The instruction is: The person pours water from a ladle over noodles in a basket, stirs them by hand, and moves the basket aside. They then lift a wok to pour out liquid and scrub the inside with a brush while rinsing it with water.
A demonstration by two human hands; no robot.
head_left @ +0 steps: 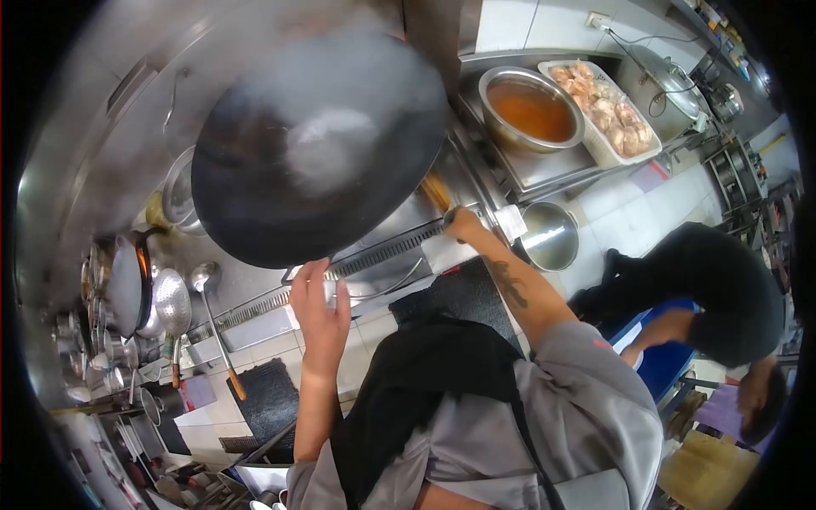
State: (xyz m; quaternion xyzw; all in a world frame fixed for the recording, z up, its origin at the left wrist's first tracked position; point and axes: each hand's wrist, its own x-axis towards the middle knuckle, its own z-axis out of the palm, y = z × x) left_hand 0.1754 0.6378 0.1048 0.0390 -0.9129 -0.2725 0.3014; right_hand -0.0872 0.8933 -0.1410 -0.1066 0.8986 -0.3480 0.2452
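Observation:
A large black wok (255, 204) stands tilted in front of me, its bowl partly veiled by steam. My left hand (321, 310) is at the wok's near rim, fingers up against the edge and thumb apart; the exact grip is partly hidden. To the right of the wok, my right hand (464, 226) is closed around the dark-banded end of what looks like a bamboo wok brush (436, 192). The brush's far end disappears behind the wok's rim. Beneath both hands runs the steel stove edge with its slotted drain (378, 259).
A bowl of orange-brown liquid (531, 115) and a white basket of pale food pieces (608, 115) stand at the right. A ladle (204, 276), a perforated skimmer (172, 302) and another wok (127, 285) are at left. A metal pot (548, 236) and a bending co-worker (722, 289) are at right.

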